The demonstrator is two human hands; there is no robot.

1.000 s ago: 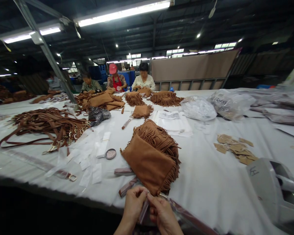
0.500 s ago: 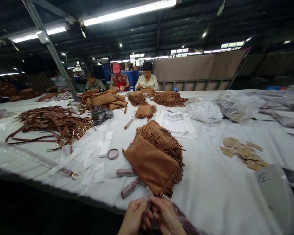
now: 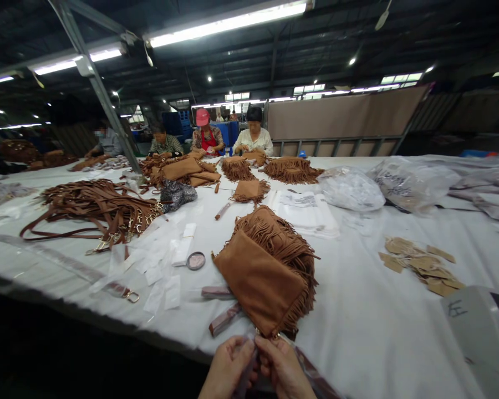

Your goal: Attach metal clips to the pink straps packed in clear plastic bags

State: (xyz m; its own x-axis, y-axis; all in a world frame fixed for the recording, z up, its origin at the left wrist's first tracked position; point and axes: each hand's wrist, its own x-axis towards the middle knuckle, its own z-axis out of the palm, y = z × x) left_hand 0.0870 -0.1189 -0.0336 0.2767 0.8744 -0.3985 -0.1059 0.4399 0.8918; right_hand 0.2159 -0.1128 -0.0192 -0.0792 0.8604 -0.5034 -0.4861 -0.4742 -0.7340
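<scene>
The left hand (image 3: 228, 359) and right hand (image 3: 281, 363) are close together, thumbs and fingers pinched on a plastic-wrapped strip (image 3: 245, 377) between them. Just beyond, the fringed brown bag (image 3: 260, 282) lies on the white table (image 3: 357, 316), its nearest corner right by the fingertips

Brown fringed bags (image 3: 261, 282), heaped, on a white-covered tabletop (image 3: 353, 316); left hand (image 3: 229, 363) and right hand (image 3: 281, 363) close together just below, pinching plastic wrapping (image 3: 246, 374). Left side: brown straps (image 3: 87, 208), gold clasps (image 3: 139, 226); right side: tan tags (image 3: 419, 265), loosely piled.
</scene>
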